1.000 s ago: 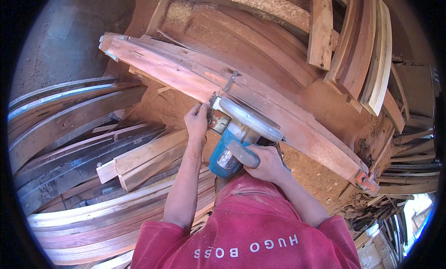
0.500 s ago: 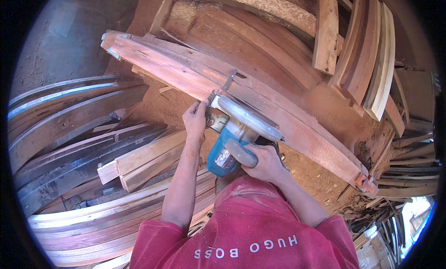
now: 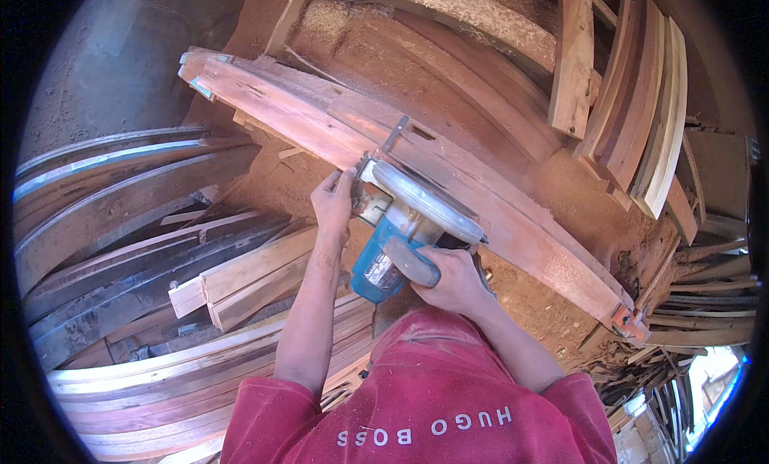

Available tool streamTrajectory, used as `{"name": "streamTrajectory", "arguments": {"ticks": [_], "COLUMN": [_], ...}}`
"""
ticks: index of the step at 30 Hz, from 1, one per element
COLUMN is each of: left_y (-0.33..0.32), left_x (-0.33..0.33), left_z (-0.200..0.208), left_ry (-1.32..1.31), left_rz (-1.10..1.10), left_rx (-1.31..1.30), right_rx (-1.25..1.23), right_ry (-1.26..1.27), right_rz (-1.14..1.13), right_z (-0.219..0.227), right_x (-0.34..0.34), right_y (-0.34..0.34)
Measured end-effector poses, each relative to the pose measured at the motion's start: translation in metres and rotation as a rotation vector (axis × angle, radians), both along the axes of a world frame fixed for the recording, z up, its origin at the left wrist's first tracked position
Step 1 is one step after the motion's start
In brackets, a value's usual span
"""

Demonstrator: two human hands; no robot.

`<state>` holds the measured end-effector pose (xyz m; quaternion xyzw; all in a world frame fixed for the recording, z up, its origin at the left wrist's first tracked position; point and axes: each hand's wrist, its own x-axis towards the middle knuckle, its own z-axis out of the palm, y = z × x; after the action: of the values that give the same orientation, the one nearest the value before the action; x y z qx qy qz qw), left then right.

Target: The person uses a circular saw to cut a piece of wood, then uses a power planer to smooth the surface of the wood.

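A circular saw [image 3: 428, 203] with a blue motor housing and a silver guard rests on a long reddish plank [image 3: 521, 227], near the plank's middle. My right hand [image 3: 455, 278] is wrapped round the saw's grey rear handle. At the saw's front left corner, the fingers of my left hand [image 3: 332, 198] are closed on the edge of its metal base plate. A narrow metal guide bar [image 3: 394, 135] sticks out from the saw across the plank. The blade is hidden under the guard.
Curved timber pieces [image 3: 633, 103] stand at the far right. Dark boards [image 3: 104, 207] and pale stacked planks [image 3: 176, 392] lie on the left. Short pale blocks [image 3: 252, 276] sit near my left forearm. An orange clamp [image 3: 629, 321] is at the plank's right end. Sawdust covers the ground.
Both hands and the saw have shifted slightly left along the plank. My grip looks the same.
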<state>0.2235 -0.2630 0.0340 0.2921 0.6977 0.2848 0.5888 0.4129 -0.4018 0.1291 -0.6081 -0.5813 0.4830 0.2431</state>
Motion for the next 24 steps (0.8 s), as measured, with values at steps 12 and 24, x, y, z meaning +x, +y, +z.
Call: {"name": "streamTrajectory", "arguments": {"ticks": [12,24], "left_y": [0.017,0.038], "left_x": [-0.017,-0.028], "left_z": [-0.008,0.002], "left_ry": [0.036,0.005], "left_rz": [-0.003,0.006], "left_rx": [-0.008,-0.008], "right_rx": [-0.026,0.013], "right_ry": [-0.003,0.012], "right_rz": [0.013,-0.026], "right_z": [0.001,-0.003], "right_x": [-0.015,-0.032], "right_y": [0.021,0.038]}}
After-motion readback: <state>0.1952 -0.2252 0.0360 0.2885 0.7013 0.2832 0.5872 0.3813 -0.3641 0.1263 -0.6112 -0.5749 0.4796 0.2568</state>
